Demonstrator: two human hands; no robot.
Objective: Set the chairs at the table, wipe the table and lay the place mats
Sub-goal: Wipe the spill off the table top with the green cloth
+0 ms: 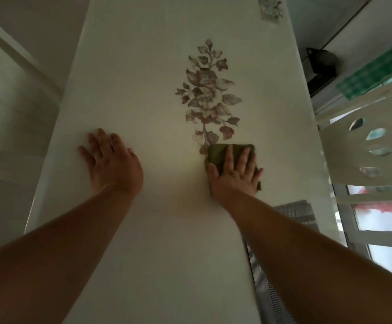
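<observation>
Pressing flat on a folded olive-green cloth (pixel 223 153), the right hand (pixel 234 174) lies palm down with its fingers spread wide and pointing away from the person, toward the far end of the table (pixel 143 66). The cloth is roughly rectangular, its longer side running across the table from left to right; its far edge shows beyond the fingertips and a small corner sticks out under the heel of the hand on the right. It covers the bottom of the stem of a printed flower spray (pixel 208 94), a purplish leafy motif whose long axis runs along the table, stem toward the person and tip toward the far end.

The left hand (pixel 112 160) rests open and flat on the bare white surface, fingers apart and angled slightly to the left, holding nothing, well apart from the cloth and near the table's left edge.

The table is long and narrow, its length running straight away from the person. At its near right edge lies a stack of grey striped place mats (pixel 300 213), partly hidden under the right forearm, with their long side following the table's length. A white chair (pixel 363 146) with oval cut-outs in its back stands just beside the right edge. A second, smaller floral print (pixel 271 8) shows at the far right corner.
</observation>
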